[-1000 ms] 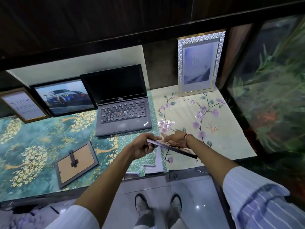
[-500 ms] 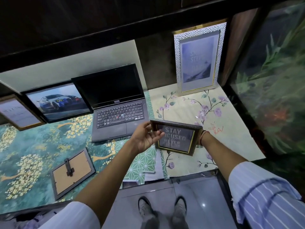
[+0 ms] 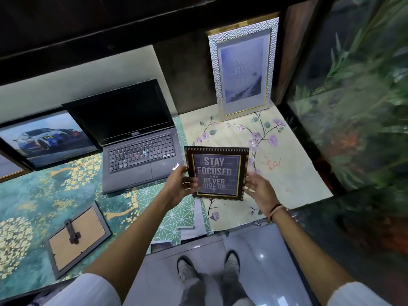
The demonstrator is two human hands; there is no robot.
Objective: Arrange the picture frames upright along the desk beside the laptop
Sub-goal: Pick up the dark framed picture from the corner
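Note:
Above the desk's floral mat, I hold a small dark frame reading "STAY FOCUSED AND NEVER GIVE UP" upright and facing me, just right of the open black laptop. My left hand grips its left edge, thumb on the front. Fingers apart, my right hand has its fingertips at the frame's right edge. A tall silver frame stands against the back wall. Left of the laptop a car picture frame leans upright. A grey frame lies face down at the front left.
Another gold-edged frame shows at the far left edge. A glass panel with green plants borders the desk on the right. A dark shelf overhangs the back. My shoes stand on the tiled floor below the desk's front edge.
The dark frame went from lying flat in both hands to upright and facing me. My right hand came out from behind it to its right edge.

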